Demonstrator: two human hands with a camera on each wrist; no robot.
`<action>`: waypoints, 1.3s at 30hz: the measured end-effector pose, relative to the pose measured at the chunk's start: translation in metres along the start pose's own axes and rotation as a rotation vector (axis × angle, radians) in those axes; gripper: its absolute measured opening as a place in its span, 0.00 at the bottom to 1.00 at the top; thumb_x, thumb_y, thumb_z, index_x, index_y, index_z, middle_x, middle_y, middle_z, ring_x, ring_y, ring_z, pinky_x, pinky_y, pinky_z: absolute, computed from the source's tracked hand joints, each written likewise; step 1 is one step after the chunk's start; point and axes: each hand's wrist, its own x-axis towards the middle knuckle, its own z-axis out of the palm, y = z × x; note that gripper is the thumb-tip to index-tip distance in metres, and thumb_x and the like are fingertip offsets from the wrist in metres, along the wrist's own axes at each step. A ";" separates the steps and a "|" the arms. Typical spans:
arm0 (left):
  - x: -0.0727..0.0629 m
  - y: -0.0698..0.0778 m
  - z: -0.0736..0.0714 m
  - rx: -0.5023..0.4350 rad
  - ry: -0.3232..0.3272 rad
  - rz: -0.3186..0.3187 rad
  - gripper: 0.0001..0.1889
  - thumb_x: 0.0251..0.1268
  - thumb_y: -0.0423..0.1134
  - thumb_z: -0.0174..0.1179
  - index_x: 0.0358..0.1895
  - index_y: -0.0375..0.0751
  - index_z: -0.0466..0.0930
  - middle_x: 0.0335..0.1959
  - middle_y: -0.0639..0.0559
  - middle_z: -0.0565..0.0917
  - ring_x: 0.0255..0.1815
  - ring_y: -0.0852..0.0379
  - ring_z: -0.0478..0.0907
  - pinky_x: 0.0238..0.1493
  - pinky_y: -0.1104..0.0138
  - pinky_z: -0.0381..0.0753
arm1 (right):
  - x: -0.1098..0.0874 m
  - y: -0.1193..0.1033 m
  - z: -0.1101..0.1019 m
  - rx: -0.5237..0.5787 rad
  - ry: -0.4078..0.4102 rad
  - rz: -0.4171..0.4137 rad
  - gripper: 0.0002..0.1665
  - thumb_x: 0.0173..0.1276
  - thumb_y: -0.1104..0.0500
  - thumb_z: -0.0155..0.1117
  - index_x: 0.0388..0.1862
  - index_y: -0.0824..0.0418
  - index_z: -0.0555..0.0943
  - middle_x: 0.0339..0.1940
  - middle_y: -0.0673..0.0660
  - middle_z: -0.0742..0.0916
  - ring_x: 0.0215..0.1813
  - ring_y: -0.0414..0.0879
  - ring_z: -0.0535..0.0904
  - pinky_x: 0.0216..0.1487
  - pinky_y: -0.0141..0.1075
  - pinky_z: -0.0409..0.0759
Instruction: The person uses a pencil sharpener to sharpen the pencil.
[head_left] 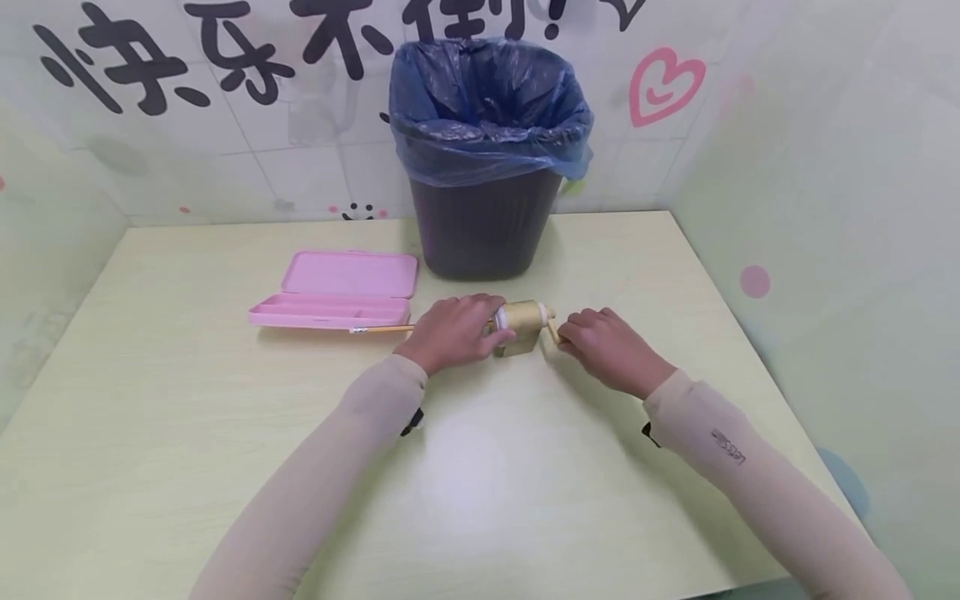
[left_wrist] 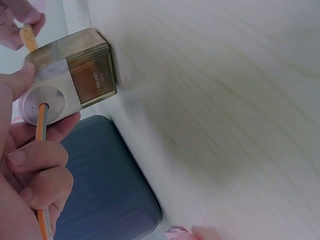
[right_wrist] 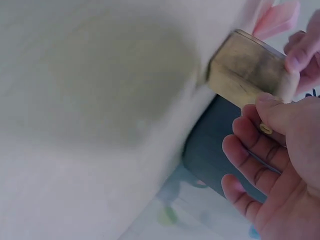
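Note:
A gold and white hand-crank pencil sharpener (head_left: 525, 317) stands on the table with its round white face turned left. My left hand (head_left: 459, 335) holds it at that face, thumb on one side. The same hand's lower fingers curl round an orange-striped pencil (left_wrist: 41, 127), whose tip end is hidden inside the sharpener's hole. Its eraser end sticks out to the left in the head view. On the sharpener's other side, my right hand (head_left: 611, 350) pinches the yellow crank handle (head_left: 554, 332) between thumb and index finger; its other fingers are loosely bent.
An open pink pencil case (head_left: 348, 273) lies to the left, lid back, close to the pencil's eraser end. Behind the sharpener stands a dark bin (head_left: 483, 225) lined with a blue plastic bag (head_left: 487, 150). Walls border the table (head_left: 465, 500) at the back and sides.

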 end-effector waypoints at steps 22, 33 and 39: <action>-0.006 -0.005 0.012 -0.080 0.050 -0.015 0.30 0.71 0.57 0.57 0.67 0.40 0.72 0.61 0.45 0.80 0.55 0.48 0.81 0.52 0.54 0.79 | 0.048 0.027 0.015 0.070 0.012 0.095 0.13 0.69 0.73 0.56 0.52 0.69 0.79 0.40 0.63 0.86 0.41 0.59 0.81 0.46 0.51 0.79; -0.004 0.000 0.007 -0.051 0.040 -0.019 0.30 0.71 0.57 0.57 0.67 0.40 0.73 0.60 0.46 0.81 0.54 0.49 0.81 0.50 0.55 0.79 | 0.019 0.020 0.034 0.257 -0.117 0.128 0.04 0.73 0.66 0.60 0.40 0.66 0.81 0.36 0.59 0.85 0.44 0.56 0.83 0.51 0.49 0.79; -0.003 -0.002 0.009 -0.055 0.025 -0.031 0.30 0.71 0.57 0.57 0.67 0.39 0.72 0.61 0.45 0.80 0.56 0.47 0.81 0.52 0.54 0.79 | 0.005 0.008 0.019 0.241 -0.147 0.071 0.06 0.72 0.63 0.61 0.39 0.65 0.83 0.32 0.53 0.84 0.37 0.48 0.80 0.45 0.45 0.79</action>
